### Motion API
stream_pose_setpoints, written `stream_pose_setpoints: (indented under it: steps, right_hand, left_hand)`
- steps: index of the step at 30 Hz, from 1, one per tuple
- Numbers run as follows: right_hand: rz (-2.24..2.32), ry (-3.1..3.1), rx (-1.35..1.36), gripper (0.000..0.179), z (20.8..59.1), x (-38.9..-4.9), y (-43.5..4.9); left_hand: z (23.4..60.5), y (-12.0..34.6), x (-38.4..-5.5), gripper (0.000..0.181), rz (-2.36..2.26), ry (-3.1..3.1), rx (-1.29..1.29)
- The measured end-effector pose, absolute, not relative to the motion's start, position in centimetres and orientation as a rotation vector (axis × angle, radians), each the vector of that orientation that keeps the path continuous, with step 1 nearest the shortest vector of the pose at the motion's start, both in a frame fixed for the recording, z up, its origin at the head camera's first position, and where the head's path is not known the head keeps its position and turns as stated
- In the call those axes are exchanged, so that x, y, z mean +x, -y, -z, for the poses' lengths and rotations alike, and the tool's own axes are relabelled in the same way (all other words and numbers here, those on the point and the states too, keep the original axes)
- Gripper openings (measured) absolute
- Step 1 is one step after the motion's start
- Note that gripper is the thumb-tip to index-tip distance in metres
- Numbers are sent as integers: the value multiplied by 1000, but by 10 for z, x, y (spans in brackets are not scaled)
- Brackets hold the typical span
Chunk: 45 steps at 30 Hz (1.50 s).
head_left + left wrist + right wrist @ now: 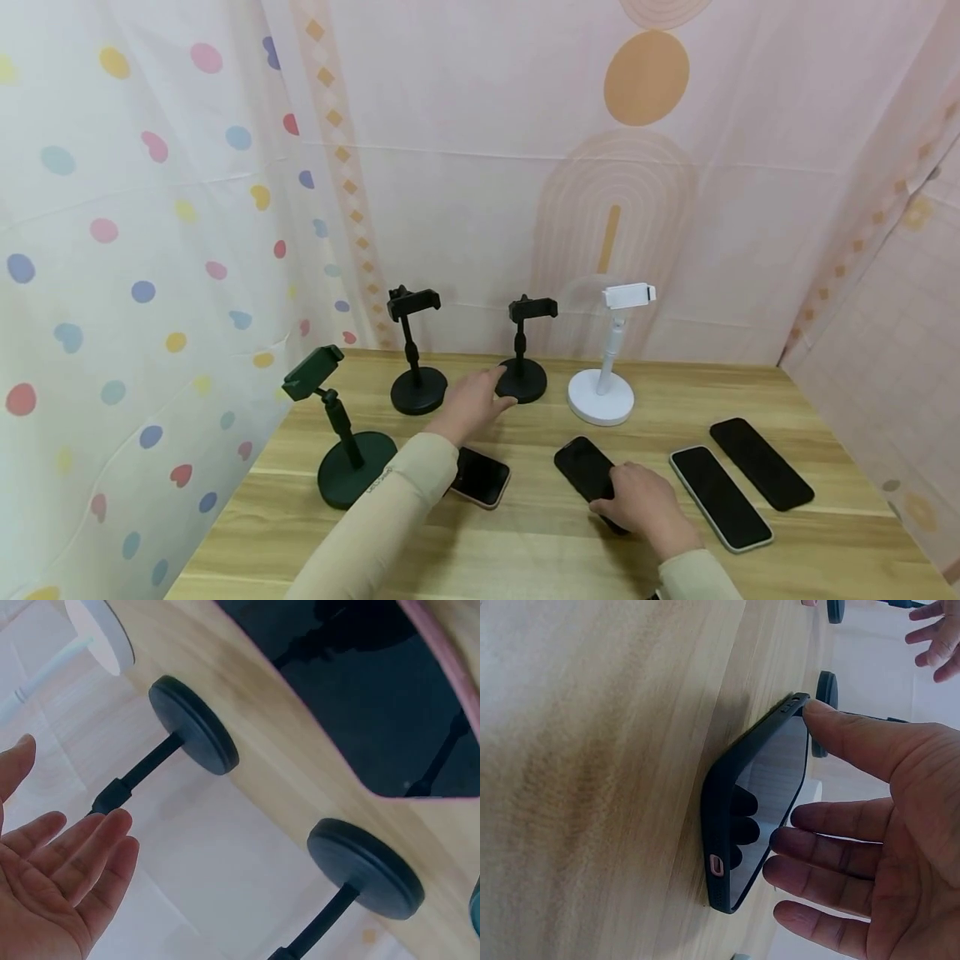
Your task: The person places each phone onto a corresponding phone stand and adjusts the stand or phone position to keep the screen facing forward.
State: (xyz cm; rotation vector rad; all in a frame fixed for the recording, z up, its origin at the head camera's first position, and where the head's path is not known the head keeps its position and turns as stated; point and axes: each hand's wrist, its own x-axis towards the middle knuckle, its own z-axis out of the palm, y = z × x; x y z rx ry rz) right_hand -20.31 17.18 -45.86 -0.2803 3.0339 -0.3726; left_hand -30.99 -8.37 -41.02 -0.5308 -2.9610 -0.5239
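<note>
Cream sleeves (371, 533) are cut off below. On the desk (525, 575), a black phone (581, 462) is laid screen-up; the right hand (645, 504) is held over it, fingers relaxed and uncurled, contact hard to confirm. Part of a pink-edged phone (483, 477) is hidden by a sleeve. Beyond, the left hand (472, 404) is spread loosely beside a black stand (534, 308), apparently kept upright, like 3 other stands (602, 400), by its broad, partly covered base (528, 383).

Left of the white stand (612, 343) are a black stand (520, 343) and the left hand (471, 406); in front of it, the right hand (643, 498) at a black phone (585, 467); front-right, a light-edged phone (722, 498)
</note>
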Motion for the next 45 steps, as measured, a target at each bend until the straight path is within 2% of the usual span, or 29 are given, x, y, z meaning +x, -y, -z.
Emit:
stream_pose_setpoints:
  steps: [6, 14, 22, 25, 38, 45]
  right_hand:
    - [376, -3041, -289, 48, 461, -203, -173]
    - [385, -3047, -284, 48, 463, -204, -174]
    - [402, -3043, -276, 49, 463, -205, -173]
    - [404, -3041, -270, 49, 463, -205, -172]
    - [396, -3047, -276, 49, 463, -205, -172]
    - [403, -3043, -254, 49, 464, -205, -174]
  left_hand:
    - [403, 82, -317, 59, 449, 2920, -540]
    - [391, 76, -327, 49, 485, 2901, -508]
    - [372, 68, -341, 73, 451, 2799, -475]
    - [366, 64, -345, 76, 453, 2768, -457]
    - [342, 43, -357, 69, 297, 2662, -513]
    - [336, 32, -362, 51, 122, 2674, -560]
